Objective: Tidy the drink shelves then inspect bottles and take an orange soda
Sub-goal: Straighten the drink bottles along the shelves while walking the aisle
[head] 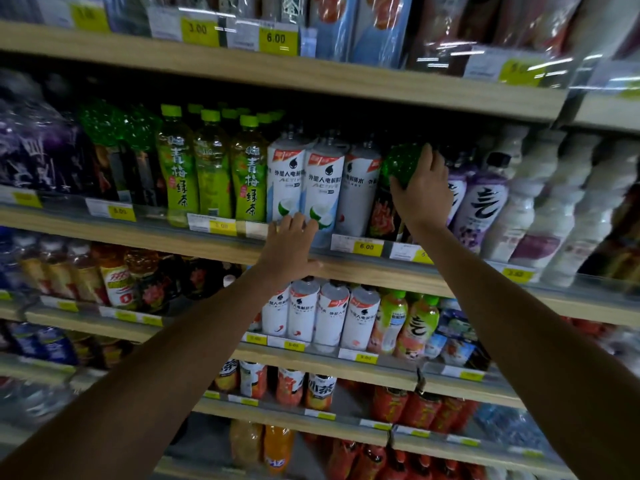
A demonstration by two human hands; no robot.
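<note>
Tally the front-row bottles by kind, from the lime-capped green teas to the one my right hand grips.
Lime-capped green teas: 3
White electrolyte waters: 3
Green-topped bottle gripped by the right hand: 1
Total: 7

— Any way into the middle shelf (pixel 346 268)?
— Only over the caps, under the upper shelf board (pixel 277 76). Along the front edge, white bottles (pixel 322 188), the green-topped bottle (pixel 401 162) and purple bottles (pixel 485 202) stand touching.
— Lower down?
— Two shelves below, there's a bare slot between the tea bottles (pixel 320 389) and the red bottles (pixel 391 407).
</note>
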